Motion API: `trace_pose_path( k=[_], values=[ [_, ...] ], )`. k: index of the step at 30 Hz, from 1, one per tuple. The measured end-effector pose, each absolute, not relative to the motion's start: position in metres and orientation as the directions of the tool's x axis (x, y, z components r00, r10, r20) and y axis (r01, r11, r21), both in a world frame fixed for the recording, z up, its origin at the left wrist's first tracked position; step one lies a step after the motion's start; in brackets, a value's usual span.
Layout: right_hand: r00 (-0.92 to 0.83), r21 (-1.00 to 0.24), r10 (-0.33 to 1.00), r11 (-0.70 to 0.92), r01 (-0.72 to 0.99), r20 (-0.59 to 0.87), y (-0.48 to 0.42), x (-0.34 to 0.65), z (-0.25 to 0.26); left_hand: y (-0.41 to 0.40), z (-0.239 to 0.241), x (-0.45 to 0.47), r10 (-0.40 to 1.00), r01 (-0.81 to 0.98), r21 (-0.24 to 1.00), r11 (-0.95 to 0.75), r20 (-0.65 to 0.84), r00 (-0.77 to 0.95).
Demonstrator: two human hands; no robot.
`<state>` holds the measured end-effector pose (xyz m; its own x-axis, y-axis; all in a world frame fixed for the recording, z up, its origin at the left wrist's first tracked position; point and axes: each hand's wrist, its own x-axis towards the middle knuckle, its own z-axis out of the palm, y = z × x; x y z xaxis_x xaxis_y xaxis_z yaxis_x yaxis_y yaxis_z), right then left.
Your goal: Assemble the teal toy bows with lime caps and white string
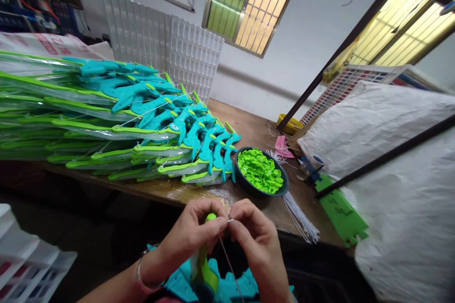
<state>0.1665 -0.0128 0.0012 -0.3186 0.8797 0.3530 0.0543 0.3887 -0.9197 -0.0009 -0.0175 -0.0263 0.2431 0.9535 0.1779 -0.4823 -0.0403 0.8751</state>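
Just past the near edge of the table (245,116), low in front of the body, both hands are busy with a thin white cord (228,260). Left hand (201,227) has thumb and fingertips pinched together at it, right hand (258,234) is pinching right next to that, nearly touching, so I'd call both grips closed on the cord. A lime-green piece (211,217) pokes up behind the left thumb; can't tell if that hand is holding it or just leaning on it. Handling-wise, my guess is the cord weighs basically nothing, is soft and floppy and a bit slippery, so fingertips close to the end is the way to go. The green piece looks like stiff, light plastic; I'd take it by the thicker body, not the tip. Hard to make out: whatever's between the fingertips, which is tiny and mostly covered, and any knot or loop there. The cord runs off the bottom edge, the turquoise parts (234,289) under the hands are cut off too, and the wrists hide some of them, so no clue how it all joins up.
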Motion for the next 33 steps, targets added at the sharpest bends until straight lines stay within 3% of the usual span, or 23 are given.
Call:
trace_pose_path(
  k=[3,5,13,26,33],
  values=[
    [-0.346,-0.655,0.684,0.724,0.217,0.642,-0.019,0.163,0.009,-0.014,-0.028,-0.003,0.936,-0.497,0.867,0.022,0.157,0.315],
    [-0.392,-0.56,0.608,0.792,0.243,0.69,-0.022,0.162,0.013,-0.014,-0.028,-0.003,0.93,-0.486,0.873,0.037,0.148,0.337],
    [-0.204,-0.744,0.793,0.61,0.272,0.575,-0.025,0.165,0.003,-0.02,-0.024,0.0,0.951,-0.448,0.894,0.021,0.121,0.286],
    [-0.311,-0.573,0.673,0.737,0.359,0.671,-0.03,0.162,0.01,-0.02,-0.03,-0.007,0.937,-0.493,0.87,-0.001,0.174,0.305],
    [-0.301,-0.537,0.654,0.748,0.389,0.694,-0.033,0.16,0.013,-0.019,-0.032,-0.006,0.949,-0.422,0.907,-0.003,0.136,0.285]
  ],
)
